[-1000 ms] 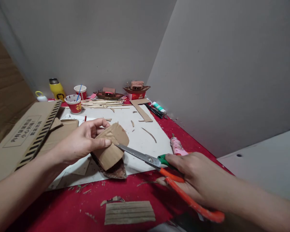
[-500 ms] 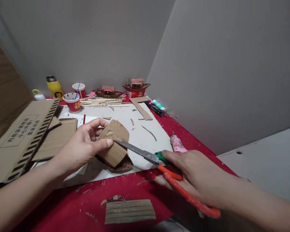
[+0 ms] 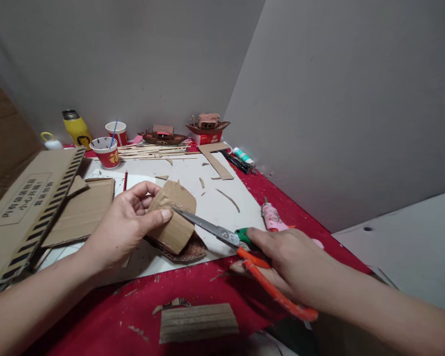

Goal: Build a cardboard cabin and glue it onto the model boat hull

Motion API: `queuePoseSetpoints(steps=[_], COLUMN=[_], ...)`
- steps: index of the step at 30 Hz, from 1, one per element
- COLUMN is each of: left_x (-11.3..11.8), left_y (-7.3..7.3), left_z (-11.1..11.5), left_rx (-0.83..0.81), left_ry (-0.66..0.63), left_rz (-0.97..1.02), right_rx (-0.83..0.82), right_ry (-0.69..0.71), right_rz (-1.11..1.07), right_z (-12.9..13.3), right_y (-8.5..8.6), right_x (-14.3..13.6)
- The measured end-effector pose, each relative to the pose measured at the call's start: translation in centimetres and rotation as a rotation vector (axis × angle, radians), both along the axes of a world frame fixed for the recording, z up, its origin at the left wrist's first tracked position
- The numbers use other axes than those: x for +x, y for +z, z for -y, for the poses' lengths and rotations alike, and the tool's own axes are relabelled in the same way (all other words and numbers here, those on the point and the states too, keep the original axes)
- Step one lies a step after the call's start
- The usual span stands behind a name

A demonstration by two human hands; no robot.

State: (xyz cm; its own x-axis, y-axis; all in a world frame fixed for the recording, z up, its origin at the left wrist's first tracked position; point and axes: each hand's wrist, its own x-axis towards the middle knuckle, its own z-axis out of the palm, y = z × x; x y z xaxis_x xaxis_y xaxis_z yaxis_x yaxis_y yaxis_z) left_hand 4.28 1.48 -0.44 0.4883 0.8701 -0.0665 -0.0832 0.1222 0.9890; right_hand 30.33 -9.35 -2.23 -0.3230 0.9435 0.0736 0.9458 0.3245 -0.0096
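My left hand [image 3: 137, 217] pinches a small cut piece of brown cardboard [image 3: 178, 232] between thumb and fingers, over the white board. Beneath that piece shows part of a dark brown boat-shaped hull [image 3: 196, 248]; whether the hand touches it I cannot tell. My right hand [image 3: 285, 252] is wrapped round scissors [image 3: 207, 226] with orange and green handles. The blades look nearly closed, their tip against the cardboard piece beside my left thumb. Nearer me, a striped cardboard rectangle [image 3: 198, 323] lies on the red cloth [image 3: 122, 306].
On the left lie a flattened carton [image 3: 18, 198] and cardboard sheets [image 3: 83, 212]. Two model boats [image 3: 207, 123], paper cups [image 3: 107, 155], a yellow bottle [image 3: 76, 129] and thin sticks [image 3: 152, 151] line the back. A pink-wrapped tool [image 3: 272, 217] lies right. Scraps dot the white board [image 3: 222, 232].
The scissors' lower orange handle has moved up and left toward the other handle, so the blades have closed somewhat. The view has shifted slightly; my left hand still holds the cardboard piece.
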Motion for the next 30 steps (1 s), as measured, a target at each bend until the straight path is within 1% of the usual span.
queuePoseSetpoints(steps=[3, 5, 7, 11, 15, 18, 24, 26, 30], left_x=[0.1, 0.1, 0.2, 0.4, 0.4, 0.2, 0.0, 0.1, 0.4], left_y=[-0.1, -0.2, -0.2, -0.1, -0.2, -0.2, 0.3, 0.3, 0.2], left_z=[0.1, 0.2, 0.3, 0.7, 0.7, 0.3, 0.0, 0.2, 0.9], left_rx=[0.019, 0.047, 0.054, 0.025, 0.021, 0.011, -0.033, -0.064, -0.123], left_ry=[0.0, 0.001, 0.015, 0.019, 0.008, -0.01, 0.02, 0.021, 0.03], left_rz=[-0.009, -0.013, -0.011, 0.021, 0.013, 0.007, 0.015, 0.045, 0.123], right_rx=[-0.099, -0.13, -0.135, -0.145, -0.057, -0.042, -0.154, -0.17, -0.13], right_ry=[-0.042, -0.067, -0.074, -0.056, -0.021, -0.021, -0.097, -0.123, -0.126], right_rz=[0.022, 0.023, 0.013, -0.09, -0.127, -0.128, -0.161, -0.146, -0.098], right_z=[-0.2, -0.3, -0.3, 0.0, 0.2, 0.3, 0.3, 0.4, 0.6], right_y=[0.8, 1.2, 1.2, 0.4, 0.0, 0.4, 1.5, 1.6, 1.2], right_x=[-0.5, -0.6, -0.6, -0.4, -0.3, -0.3, -0.4, -0.6, -0.8])
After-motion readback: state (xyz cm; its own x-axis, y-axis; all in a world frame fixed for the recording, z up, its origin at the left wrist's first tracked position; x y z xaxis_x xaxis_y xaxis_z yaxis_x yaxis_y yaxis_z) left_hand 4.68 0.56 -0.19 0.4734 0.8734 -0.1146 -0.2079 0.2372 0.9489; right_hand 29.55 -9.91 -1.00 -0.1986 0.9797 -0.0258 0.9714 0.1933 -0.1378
